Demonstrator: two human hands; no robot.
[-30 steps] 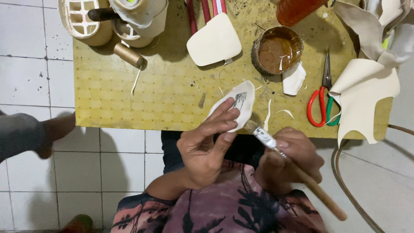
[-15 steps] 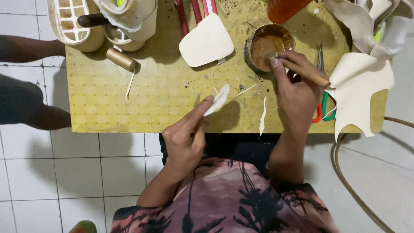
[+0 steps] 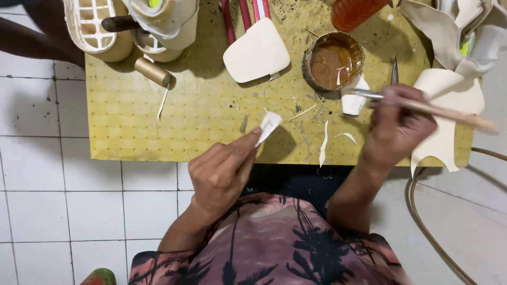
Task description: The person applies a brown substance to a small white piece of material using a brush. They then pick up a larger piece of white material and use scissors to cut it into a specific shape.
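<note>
My left hand [image 3: 224, 171] pinches a small cream cut-out piece [image 3: 269, 126] by its lower edge, just above the near edge of the yellow work board [image 3: 174, 116]. My right hand [image 3: 397, 126] grips a wooden-handled brush [image 3: 422, 107] whose metal tip points left, just below a round tin of brown glue [image 3: 334, 60]. The brush tip is out of the tin and close to a small white scrap [image 3: 353, 100].
A cream sole-shaped piece [image 3: 256, 51] lies at the board's middle top. Shoe soles and uppers [image 3: 132, 24] sit top left with a small brown roll [image 3: 152, 71]. Cream leather pieces [image 3: 449, 89] pile at the right. An orange bottle [image 3: 355, 10] stands behind the tin. Another person's leg [image 3: 31, 31] is top left.
My right hand went from beside my left hand up to the glue tin with the brush, then drew the brush out of the tin. My left hand kept the cream piece, now tilted edge-on.
</note>
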